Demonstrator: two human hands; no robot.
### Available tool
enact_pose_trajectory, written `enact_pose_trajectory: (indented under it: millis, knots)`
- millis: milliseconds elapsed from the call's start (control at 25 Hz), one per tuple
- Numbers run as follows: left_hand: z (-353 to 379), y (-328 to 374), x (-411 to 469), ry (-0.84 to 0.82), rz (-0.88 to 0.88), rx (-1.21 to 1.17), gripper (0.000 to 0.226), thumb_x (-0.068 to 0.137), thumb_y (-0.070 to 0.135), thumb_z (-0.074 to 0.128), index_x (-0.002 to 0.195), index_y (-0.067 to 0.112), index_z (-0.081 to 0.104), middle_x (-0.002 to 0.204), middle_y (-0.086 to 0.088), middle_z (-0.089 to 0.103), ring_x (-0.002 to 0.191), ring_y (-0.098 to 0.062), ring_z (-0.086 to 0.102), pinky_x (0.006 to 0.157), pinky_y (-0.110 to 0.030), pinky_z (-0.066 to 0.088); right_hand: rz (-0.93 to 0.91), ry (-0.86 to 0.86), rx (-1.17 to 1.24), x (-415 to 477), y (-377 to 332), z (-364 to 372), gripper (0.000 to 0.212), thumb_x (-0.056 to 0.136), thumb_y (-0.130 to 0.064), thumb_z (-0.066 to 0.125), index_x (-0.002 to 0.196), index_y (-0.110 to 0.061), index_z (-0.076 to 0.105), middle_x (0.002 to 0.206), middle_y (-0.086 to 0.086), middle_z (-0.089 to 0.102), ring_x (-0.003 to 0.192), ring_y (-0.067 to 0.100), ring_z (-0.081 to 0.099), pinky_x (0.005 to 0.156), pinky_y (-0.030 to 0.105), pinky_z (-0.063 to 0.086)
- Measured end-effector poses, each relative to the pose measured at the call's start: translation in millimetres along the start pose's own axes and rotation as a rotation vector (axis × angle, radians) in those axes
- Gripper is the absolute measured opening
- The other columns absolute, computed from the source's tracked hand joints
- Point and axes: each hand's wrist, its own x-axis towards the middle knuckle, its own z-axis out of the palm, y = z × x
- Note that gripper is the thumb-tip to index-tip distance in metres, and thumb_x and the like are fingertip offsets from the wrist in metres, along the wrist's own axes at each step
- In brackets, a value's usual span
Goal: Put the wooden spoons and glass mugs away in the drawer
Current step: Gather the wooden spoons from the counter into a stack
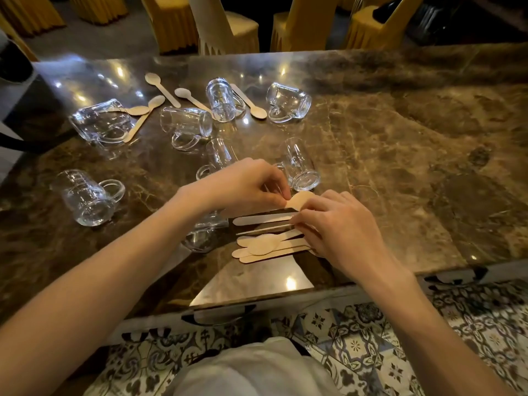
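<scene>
- Nearest the camera, the left forearm and the right forearm reach up over the near edge of the marble surface, and the two hands meet just above a bundle of wooden spoons.
- The left hand comes in from the left; its fingers are pinched narrow on the bowl of one wooden spoon, holding it by the bowl's left edge.
- That spoon's long axis runs roughly left to right, and the bowl sits between the two hands, touching both.
- The right hand is curled around the right ends of the bundle, whose handles fan out leftward from its grip; the stack lies flat, long axes also left to right.
- Judging by this, the coming move turns on laying the pinched spoon parallel onto the stack; the right hand is the nearer one to receive it.
- Farther back on the left, five loose spoons lie scattered among glass mugs tipped on their sides, well apart from both hands.
- One mug lies just beyond the fingers, and another lies just left of the bundle.
- No drawer is visible, so nothing appears stowed yet.
</scene>
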Motion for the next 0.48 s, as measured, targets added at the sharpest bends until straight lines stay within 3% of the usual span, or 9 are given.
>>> enact_pose_trajectory:
  millis: [280, 480]
  knots:
    - [15.2, 7.1, 17.7, -0.033, 0.001, 0.054, 0.01, 0.083, 0.034, 0.066, 0.093, 0.033, 0.066, 0.079, 0.019, 0.062, 0.077, 0.003, 0.059, 0.07, -0.021, 0.046, 0.044, 0.003, -0.028, -4.3, 3.7, 8.6, 0.01, 0.083, -0.024, 0.068, 0.089, -0.02, 0.075, 0.085, -0.003, 0.069, 0.073, 0.021, 0.058, 0.062, 0.032, 0.041]
    - [19.7, 8.7, 21.4, -0.048, 0.035, 0.137, 0.012, 0.085, 0.033, 0.063, 0.097, 0.03, 0.065, 0.072, 0.02, 0.056, 0.068, 0.007, 0.051, 0.063, -0.017, 0.04, 0.039, -0.024, -0.024, -3.8, 7.2, 10.9, 0.013, 0.085, -0.028, 0.065, 0.094, -0.024, 0.075, 0.089, -0.004, 0.07, 0.077, 0.019, 0.058, 0.064, 0.03, 0.04]
